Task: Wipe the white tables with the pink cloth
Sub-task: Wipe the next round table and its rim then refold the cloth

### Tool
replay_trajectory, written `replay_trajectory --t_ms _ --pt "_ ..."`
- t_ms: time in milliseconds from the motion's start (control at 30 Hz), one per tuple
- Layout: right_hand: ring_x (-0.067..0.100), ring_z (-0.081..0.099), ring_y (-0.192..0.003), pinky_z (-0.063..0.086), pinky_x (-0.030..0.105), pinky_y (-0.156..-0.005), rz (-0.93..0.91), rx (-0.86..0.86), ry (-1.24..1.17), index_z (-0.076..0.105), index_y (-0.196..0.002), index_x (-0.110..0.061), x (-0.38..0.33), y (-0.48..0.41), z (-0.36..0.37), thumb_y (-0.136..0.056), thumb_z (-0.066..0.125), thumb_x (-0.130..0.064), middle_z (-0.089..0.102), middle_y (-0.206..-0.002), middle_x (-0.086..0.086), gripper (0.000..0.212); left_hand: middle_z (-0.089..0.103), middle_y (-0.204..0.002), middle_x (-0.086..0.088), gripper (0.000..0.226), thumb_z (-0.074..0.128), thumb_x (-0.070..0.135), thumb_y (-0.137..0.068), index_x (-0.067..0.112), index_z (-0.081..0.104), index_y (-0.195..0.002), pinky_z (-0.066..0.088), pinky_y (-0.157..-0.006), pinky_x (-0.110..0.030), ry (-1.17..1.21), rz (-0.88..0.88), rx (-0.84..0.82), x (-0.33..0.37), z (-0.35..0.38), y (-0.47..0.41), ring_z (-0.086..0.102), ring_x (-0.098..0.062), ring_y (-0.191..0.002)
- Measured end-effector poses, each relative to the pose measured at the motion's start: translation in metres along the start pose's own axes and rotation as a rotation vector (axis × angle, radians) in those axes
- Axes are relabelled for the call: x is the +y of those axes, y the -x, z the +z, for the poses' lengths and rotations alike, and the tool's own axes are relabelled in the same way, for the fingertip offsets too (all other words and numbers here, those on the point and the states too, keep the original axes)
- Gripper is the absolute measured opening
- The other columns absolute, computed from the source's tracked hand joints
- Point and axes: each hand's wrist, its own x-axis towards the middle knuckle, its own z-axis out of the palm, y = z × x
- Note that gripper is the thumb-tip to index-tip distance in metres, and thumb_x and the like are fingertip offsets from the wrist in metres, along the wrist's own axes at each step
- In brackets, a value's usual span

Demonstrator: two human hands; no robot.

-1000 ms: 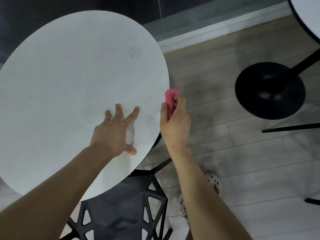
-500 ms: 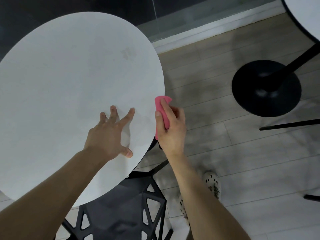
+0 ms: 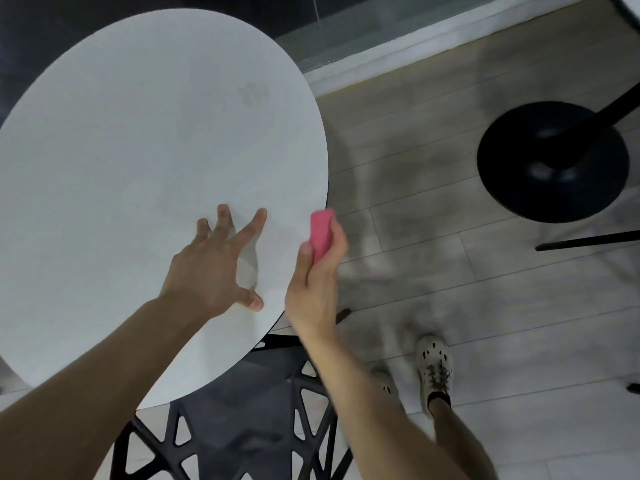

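As LH [image 3: 211,268] touches table [image 3: 138,150], RH [image 3: 317,282] grips cloth [image 3: 320,232].

A café-style seating area: a round white table [image 3: 138,161] stands on a pale wood-plank floor [image 3: 450,299], with a black chair [image 3: 239,434] of triangular cut-outs partly beneath it. Nearby, a black disc base [image 3: 519,188] and its post rise toward a second white tabletop [image 3: 633,1], only its edge in view. A glass panel [image 3: 349,36] above a pale sill lines the far side.

Left hand [image 3: 211,268] spread on white table [image 3: 138,150]; right hand [image 3: 317,271] grips pink cloth [image 3: 321,232] at table rim.
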Motion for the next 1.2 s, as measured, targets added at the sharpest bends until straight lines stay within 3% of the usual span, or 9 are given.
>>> replay_trajectory --t_ms 100,233,500,667,833,900,967,1033,1200 --pt "0.023 0.046 -0.148 0.038 0.032 -0.123 -0.103 -0.022 0.127 0.04 -0.161 -0.006 -0.026 -0.093 -0.015 -0.114 0.048 -0.012 0.045 -0.162 0.01 0.048 -0.014 -0.18 0.001 0.156 0.098 0.062 -0.064 0.066 -0.028 -0.155 0.051 -0.108 -0.056 0.0 -0.022 -0.001 0.002 0.0 0.0 0.004 -0.035 -0.168" --pt "0.011 0.052 -0.133 0.042 0.02 -0.111 -0.112 -0.073 0.096 0.069 -0.14 -0.016 -0.063 -0.169 -0.009 -0.115 0.048 -0.026 0.058 -0.146 -0.004 0.034 -0.013 -0.18 0.002 0.158 0.1 0.06 -0.062 0.068 -0.027 -0.155 0.052 -0.109 -0.058 0.02 -0.029 -0.009 0.002 0.0 0.0 0.003 -0.035 -0.168" --pt "0.005 0.017 -0.164 0.018 0.02 -0.13 -0.173 -0.137 0.176 0.03 -0.169 -0.023 -0.012 -0.045 -0.019 -0.118 0.039 -0.016 0.015 -0.18 -0.007 0.053 -0.017 -0.18 0.002 0.16 0.099 0.06 -0.064 0.064 -0.031 -0.156 0.053 -0.111 -0.058 0.004 -0.058 -0.037 0.007 -0.003 0.003 -0.002 -0.032 -0.168" --pt "0.011 0.019 -0.164 0.025 0.023 -0.127 -0.243 -0.293 0.339 0.035 -0.168 -0.019 -0.044 -0.171 -0.018 -0.117 0.038 -0.018 0.014 -0.181 -0.002 0.051 -0.021 -0.18 0.003 0.159 0.099 0.057 -0.066 0.065 -0.034 -0.154 0.053 -0.112 -0.057 0.031 -0.072 -0.041 0.009 -0.001 0.001 -0.007 -0.031 -0.169" --pt "0.004 0.026 -0.157 0.015 -0.007 -0.107 -0.258 -0.324 0.347 0.034 -0.168 -0.019 -0.06 -0.204 -0.008 -0.117 0.037 -0.018 0.024 -0.178 -0.005 0.051 -0.019 -0.181 0.004 0.161 0.101 0.053 -0.064 0.066 -0.03 -0.156 0.055 -0.108 -0.059 0.044 -0.081 -0.044 0.004 0.001 0.003 -0.006 -0.03 -0.169" --pt "-0.002 0.023 -0.157 0.02 0.002 -0.118 -0.252 -0.283 0.319 0.03 -0.17 -0.02 -0.048 -0.164 -0.019 -0.117 0.037 -0.017 0.021 -0.178 -0.006 0.053 -0.021 -0.181 0.003 0.16 0.1 0.056 -0.065 0.064 -0.032 -0.155 0.056 -0.105 -0.058 0.018 -0.077 -0.043 0.003 0.002 0.005 -0.006 -0.031 -0.169" --pt "0.005 0.018 -0.163 0.026 0.024 -0.129 -0.24 -0.28 0.296 0.028 -0.171 -0.022 -0.032 -0.111 -0.031 -0.116 0.039 -0.014 0.013 -0.18 -0.008 0.056 -0.024 -0.18 0.003 0.159 0.097 0.06 -0.067 0.063 -0.036 -0.154 0.057 -0.105 -0.056 -0.009 -0.068 -0.048 0.006 0.005 0.005 -0.008 -0.032 -0.169" --pt "0.008 0.019 -0.164 0.032 0.032 -0.129 -0.216 -0.312 0.29 0.028 -0.17 -0.027 -0.027 -0.088 -0.041 -0.116 0.039 -0.014 0.008 -0.18 -0.012 0.057 -0.026 -0.179 0.002 0.159 0.096 0.061 -0.068 0.062 -0.039 -0.152 0.057 -0.106 -0.056 -0.015 -0.064 -0.045 0.011 0.008 0.005 -0.01 -0.033 -0.169" --pt "0.002 0.03 -0.153 0.018 -0.006 -0.107 -0.23 -0.407 0.41 0.039 -0.165 -0.017 -0.056 -0.207 -0.017 -0.114 0.038 -0.01 0.024 -0.177 0.002 0.051 -0.028 -0.179 0.001 0.159 0.096 0.06 -0.069 0.062 -0.041 -0.15 0.054 -0.112 -0.055 0.002 -0.085 -0.076 0.011 0.004 0.001 -0.011 -0.034 -0.169"
